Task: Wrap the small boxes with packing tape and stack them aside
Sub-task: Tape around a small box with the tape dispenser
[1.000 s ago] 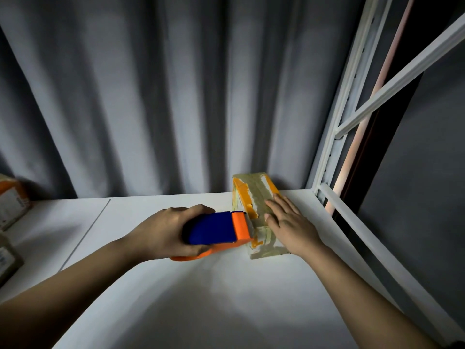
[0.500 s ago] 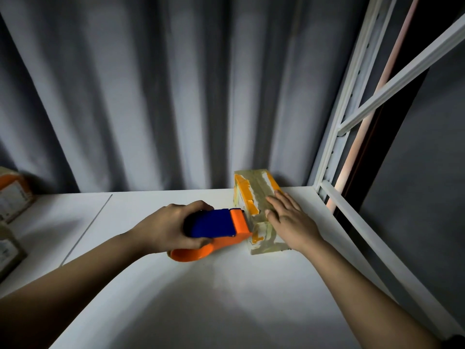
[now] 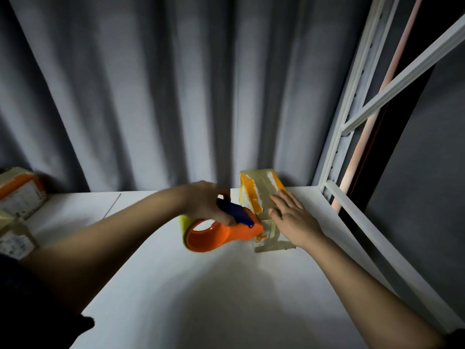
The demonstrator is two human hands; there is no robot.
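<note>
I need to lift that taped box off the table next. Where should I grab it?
Grip the box across its long side faces, from above at the far end. The right hand lies flat on its near top, and the tape dispenser held by the left hand crowds its left near corner.

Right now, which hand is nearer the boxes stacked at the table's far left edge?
Left. The left hand grips the tape dispenser mid-table, closer to the stacked boxes; the right hand rests on the small box farther right.
</note>
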